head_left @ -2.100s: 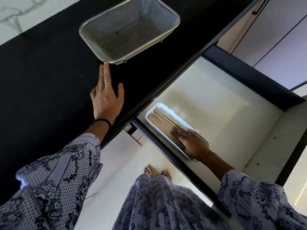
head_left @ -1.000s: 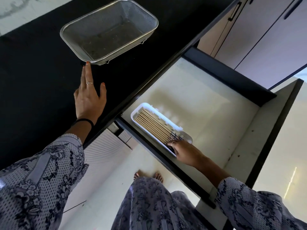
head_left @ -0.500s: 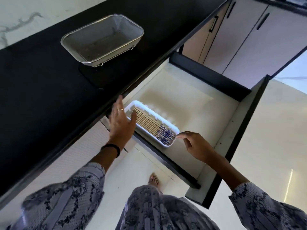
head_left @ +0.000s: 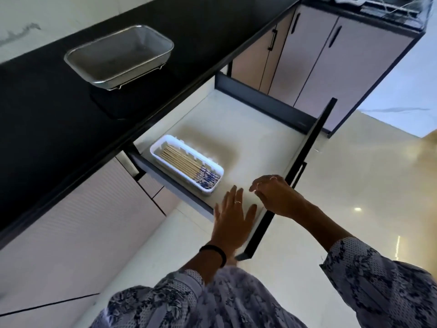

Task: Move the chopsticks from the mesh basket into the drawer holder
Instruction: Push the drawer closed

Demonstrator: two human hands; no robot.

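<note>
Hovering spread at lower centre, my left hand (head_left: 233, 215) neared the drawer (head_left: 255, 138) front — right hand (head_left: 275, 196) loosely curled, seemingly empty; a hasty shove could jolt the chopsticks (head_left: 189, 165).

Chopsticks (head_left: 186, 165) in holder (head_left: 214, 165) in drawer (head_left: 248, 138), basket (head_left: 78, 65) on counter (head_left: 47, 110)

Drawer (head_left: 248, 129) pulled open, floor bare mid-frame and toward upper right. White holder (head_left: 214, 167) fills its left corner. Both hands hover at the lower edge by the dark drawer front (head_left: 305, 157). Desk (head_left: 47, 114) overhangs the drawer's upper-left end.
</note>
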